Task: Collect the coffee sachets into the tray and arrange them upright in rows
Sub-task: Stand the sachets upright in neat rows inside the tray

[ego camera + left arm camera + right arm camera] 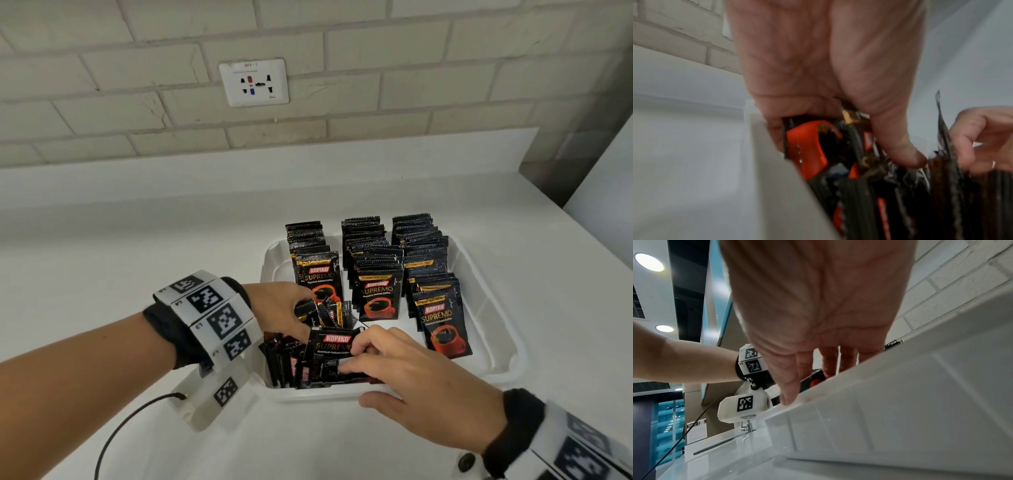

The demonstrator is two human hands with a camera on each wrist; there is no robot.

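Observation:
A white tray (512,356) stands on the white counter with three upright rows of black Kopiko sachets: left (318,277), middle (376,294) and right (442,318). In its near-left corner more sachets (291,366) stand on edge, packed loosely. My left hand (305,318) reaches in from the left and grips a small bunch of sachets (809,146) between thumb and fingers, close to the tray wall (777,170). My right hand (356,356) lays bent fingers on the front sachet (329,346) there. Its thumb (789,395) rests on the tray's near rim (900,402).
A brick wall with a white socket (254,82) runs behind the counter (137,240). A grey panel (582,137) closes the far right. A black cable (113,435) trails from my left wristband across the near counter.

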